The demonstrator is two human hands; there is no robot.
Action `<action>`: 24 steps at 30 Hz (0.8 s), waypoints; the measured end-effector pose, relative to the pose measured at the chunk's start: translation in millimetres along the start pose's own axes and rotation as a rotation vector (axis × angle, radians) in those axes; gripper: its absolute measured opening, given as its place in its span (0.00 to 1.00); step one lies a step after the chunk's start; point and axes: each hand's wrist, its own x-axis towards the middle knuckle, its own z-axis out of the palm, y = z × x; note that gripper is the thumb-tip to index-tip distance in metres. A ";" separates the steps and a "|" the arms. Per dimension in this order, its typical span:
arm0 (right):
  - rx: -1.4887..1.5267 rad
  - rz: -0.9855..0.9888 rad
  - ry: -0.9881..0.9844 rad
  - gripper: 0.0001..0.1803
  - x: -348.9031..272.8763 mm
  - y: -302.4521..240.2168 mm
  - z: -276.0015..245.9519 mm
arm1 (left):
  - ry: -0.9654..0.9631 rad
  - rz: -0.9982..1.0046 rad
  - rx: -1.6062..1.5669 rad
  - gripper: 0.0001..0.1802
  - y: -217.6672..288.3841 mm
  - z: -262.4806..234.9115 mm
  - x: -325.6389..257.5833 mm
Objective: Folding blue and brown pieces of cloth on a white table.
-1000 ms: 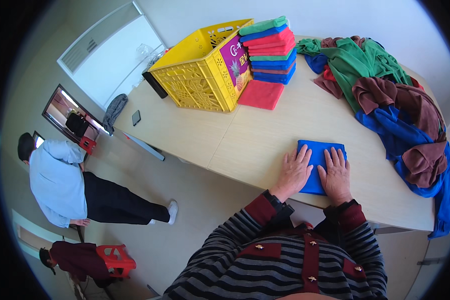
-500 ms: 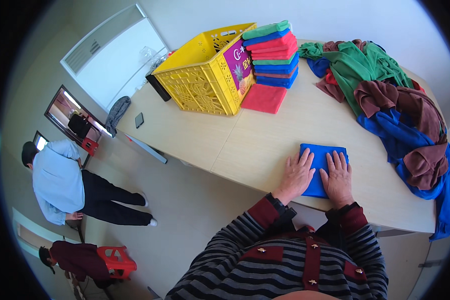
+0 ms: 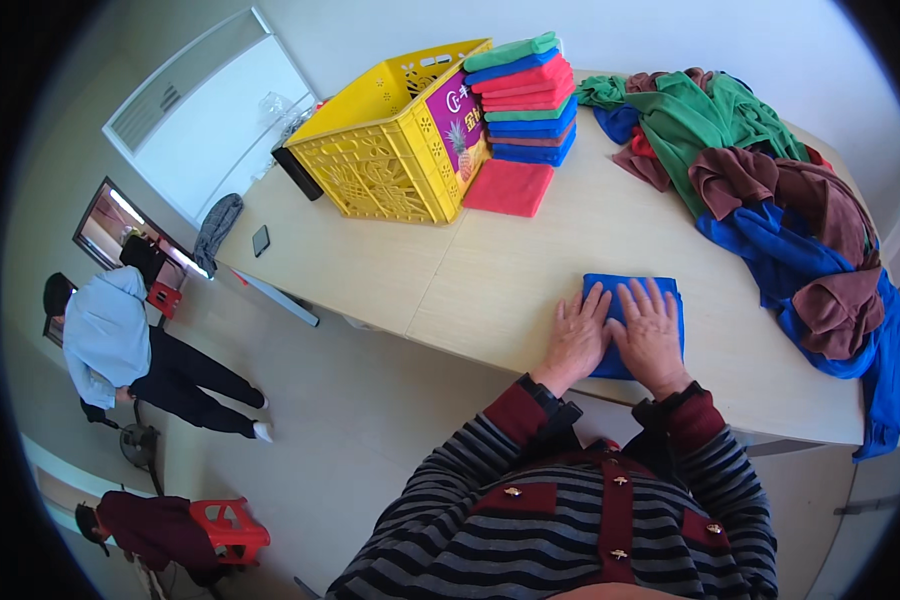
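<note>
A folded blue cloth [image 3: 610, 364] lies flat at the table's near edge, in front of my body. My left hand [image 3: 576, 338] rests on its left side, fingers stretched out. Flat on the middle and right of the cloth lies my right hand [image 3: 652, 335], its fingers spread, the thumb close to the left hand. Parts of the cloth are hidden under both hands. Farther off stands a stack of folded cloths [image 3: 530, 105] in green, blue, red and brown, with one folded red cloth [image 3: 508, 188] lying before it.
A yellow plastic crate [image 3: 370, 170] stands left of the stack on the table [image 3: 510, 260]. Loose crumpled cloths [image 3: 740, 190] cover the right side, some hanging over the edge. A phone [image 3: 260, 241] lies at left. Two people [image 3: 110, 320] are beyond, near a red stool [image 3: 230, 532].
My right hand has slid left across the blue cloth, closer to my left hand. The whole view has shifted slightly. The standing person at left has changed posture.
</note>
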 end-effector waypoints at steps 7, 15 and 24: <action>0.322 -0.054 0.072 0.34 5.2 -15.7 41.2 | 0.006 0.009 0.005 0.32 -1.3 2.7 -3.2; 0.113 0.038 0.040 0.33 -2.0 20.5 33.3 | -0.005 -0.002 0.000 0.31 1.2 -1.6 -1.3; 0.101 0.126 0.038 0.34 -7.3 33.2 29.0 | -0.011 0.018 0.009 0.30 2.5 -5.2 -1.3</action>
